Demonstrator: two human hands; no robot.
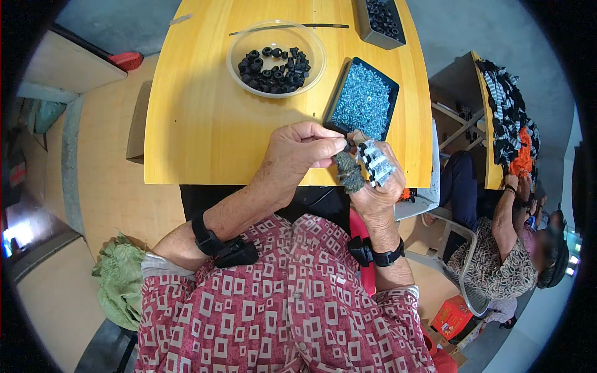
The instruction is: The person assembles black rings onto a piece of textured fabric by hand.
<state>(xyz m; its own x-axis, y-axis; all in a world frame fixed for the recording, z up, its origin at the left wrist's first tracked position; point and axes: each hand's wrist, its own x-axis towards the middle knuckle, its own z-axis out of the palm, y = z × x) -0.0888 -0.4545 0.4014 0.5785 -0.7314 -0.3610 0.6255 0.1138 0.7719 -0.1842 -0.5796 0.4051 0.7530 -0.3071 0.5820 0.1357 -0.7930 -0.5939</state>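
Note:
My left hand (297, 149) is closed in a pinch, thumb against fingers, at the table's near edge. Its fingertips meet those of my right hand (382, 186), which is also closed. A dark grey knit covering (349, 171) and a white cloth wrap (377, 164) with black patches sit over fingers of my right hand. Whatever lies between the fingertips is too small and hidden to name. Just beyond my hands stands a black tray (331, 110) full of small clear bluish pieces. A clear round plastic bowl (232, 64) of black ring-like parts stands farther left.
A grey bin (380, 41) with black parts stands at the yellow table's (205, 124) far right. A thin dark rod (323, 25) lies behind the bowl. At right, a co-worker's hands (519, 182) touch orange material (523, 154) on another table. A green sack (118, 280) lies left.

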